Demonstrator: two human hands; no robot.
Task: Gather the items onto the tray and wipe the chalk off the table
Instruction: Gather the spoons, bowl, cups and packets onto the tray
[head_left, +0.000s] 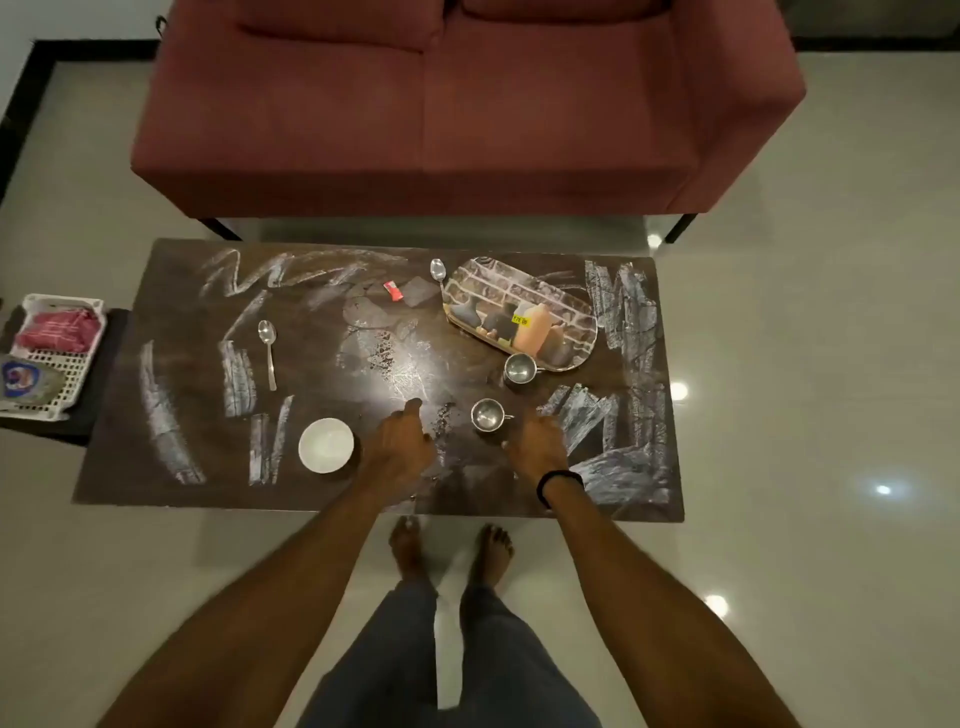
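Observation:
A dark wooden table (197, 364) is smeared with white chalk marks (623, 312). The patterned oval tray (498, 283) lies at the back right. Two steel cups stand in front of it, one (519, 368) touching the tray's edge, the other (488, 414) nearer me. A white bowl (326, 445) sits front left. One spoon (268, 351) lies left of centre, another spoon (439, 271) beside the tray. A small red wrapper (393, 290) lies at the back. My left hand (400, 441) hovers empty right of the bowl. My right hand (537, 447) hovers empty just right of the near cup.
A red sofa (467, 104) stands behind the table. A white plastic basket (57, 374) with a red cloth (57, 330) rests on a low stand at the left. My bare feet stand on the glossy tiled floor at the table's front edge.

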